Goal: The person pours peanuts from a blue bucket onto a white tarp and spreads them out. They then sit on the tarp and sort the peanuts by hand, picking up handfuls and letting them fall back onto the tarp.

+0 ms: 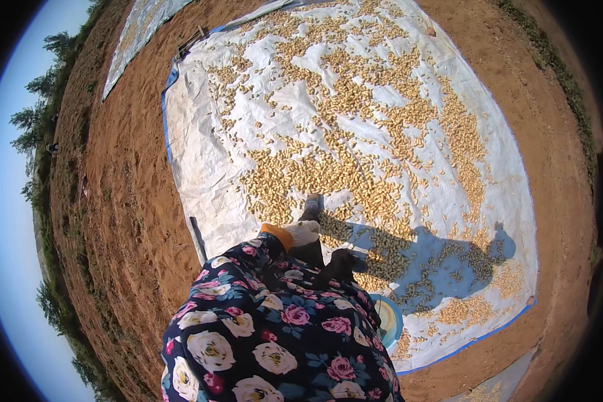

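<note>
My left hand (303,233), in a whitish glove below an orange cuff, is low in front of my floral garment, close to one of my shoes (313,202). Whether its fingers hold anything is not clear. My right hand is out of view. Before me a large white tarpaulin (201,125) with blue edges lies on the ground, strewn with what look like unshelled peanuts (331,176), thickest just beyond my feet. A round container with a blue rim (398,321) shows partly at my right side; the garment hides the rest.
Reddish bare soil (125,166) surrounds the tarpaulin. Another sheet with scattered pieces (145,30) lies at the upper left, and part of a further one (507,379) shows at the lower right. My shadow falls across the tarpaulin's right side. Trees line the far left.
</note>
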A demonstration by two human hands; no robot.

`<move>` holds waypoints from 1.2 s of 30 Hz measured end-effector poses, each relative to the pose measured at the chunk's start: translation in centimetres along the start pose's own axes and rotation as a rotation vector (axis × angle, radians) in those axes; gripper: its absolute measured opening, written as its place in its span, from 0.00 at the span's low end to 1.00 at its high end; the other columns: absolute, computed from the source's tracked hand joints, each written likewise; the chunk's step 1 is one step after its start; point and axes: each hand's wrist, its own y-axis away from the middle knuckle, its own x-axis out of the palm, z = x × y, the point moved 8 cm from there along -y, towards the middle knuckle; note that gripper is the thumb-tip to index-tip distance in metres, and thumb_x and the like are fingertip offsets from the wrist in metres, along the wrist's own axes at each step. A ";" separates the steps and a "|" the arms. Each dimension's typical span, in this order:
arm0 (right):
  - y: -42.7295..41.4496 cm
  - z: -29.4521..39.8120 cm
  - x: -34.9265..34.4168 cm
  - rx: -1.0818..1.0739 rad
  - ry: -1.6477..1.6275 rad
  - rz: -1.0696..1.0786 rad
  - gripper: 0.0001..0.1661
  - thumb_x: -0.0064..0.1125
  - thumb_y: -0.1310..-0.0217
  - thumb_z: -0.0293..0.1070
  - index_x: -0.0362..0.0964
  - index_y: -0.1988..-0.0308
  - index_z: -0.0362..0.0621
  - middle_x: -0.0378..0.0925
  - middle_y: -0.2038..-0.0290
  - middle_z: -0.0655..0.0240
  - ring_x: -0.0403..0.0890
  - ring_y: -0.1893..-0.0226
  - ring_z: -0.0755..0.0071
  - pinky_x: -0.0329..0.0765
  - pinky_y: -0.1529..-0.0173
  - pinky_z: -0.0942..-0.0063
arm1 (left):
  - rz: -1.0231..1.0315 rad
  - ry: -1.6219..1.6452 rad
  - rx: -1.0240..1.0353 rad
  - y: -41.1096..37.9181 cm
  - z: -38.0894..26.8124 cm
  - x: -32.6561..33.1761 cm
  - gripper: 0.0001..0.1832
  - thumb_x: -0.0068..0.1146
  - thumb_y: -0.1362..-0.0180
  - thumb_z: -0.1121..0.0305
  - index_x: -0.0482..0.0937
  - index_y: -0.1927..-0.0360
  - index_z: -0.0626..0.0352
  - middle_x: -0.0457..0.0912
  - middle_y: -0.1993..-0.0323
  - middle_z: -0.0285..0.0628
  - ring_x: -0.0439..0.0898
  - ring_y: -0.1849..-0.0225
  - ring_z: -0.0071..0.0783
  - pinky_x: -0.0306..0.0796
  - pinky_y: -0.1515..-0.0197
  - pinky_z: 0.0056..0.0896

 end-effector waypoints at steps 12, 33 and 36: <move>-6.7 19.0 -3.6 -0.127 0.350 0.069 0.17 0.55 0.39 0.45 0.73 0.66 0.40 0.77 0.69 0.51 0.79 0.66 0.45 0.73 0.62 0.55 | -0.405 0.356 -0.549 8.9 35.1 -7.3 0.18 0.53 0.49 0.61 0.79 0.59 0.60 0.82 0.62 0.52 0.80 0.55 0.49 0.71 0.52 0.45; -4.6 45.0 1.4 -0.492 0.215 0.248 0.15 0.56 0.35 0.42 0.75 0.61 0.40 0.72 0.79 0.66 0.73 0.78 0.73 0.70 0.71 0.68 | -0.477 0.557 -0.413 15.7 26.8 -10.2 0.15 0.56 0.46 0.64 0.79 0.57 0.62 0.81 0.65 0.42 0.78 0.60 0.33 0.71 0.55 0.37; -7.7 40.2 3.3 -0.520 0.165 0.246 0.16 0.56 0.35 0.42 0.75 0.62 0.40 0.73 0.79 0.66 0.73 0.77 0.73 0.71 0.71 0.69 | -0.491 0.551 -0.478 19.1 28.1 -7.5 0.16 0.55 0.45 0.65 0.78 0.56 0.64 0.82 0.64 0.45 0.79 0.59 0.35 0.72 0.53 0.37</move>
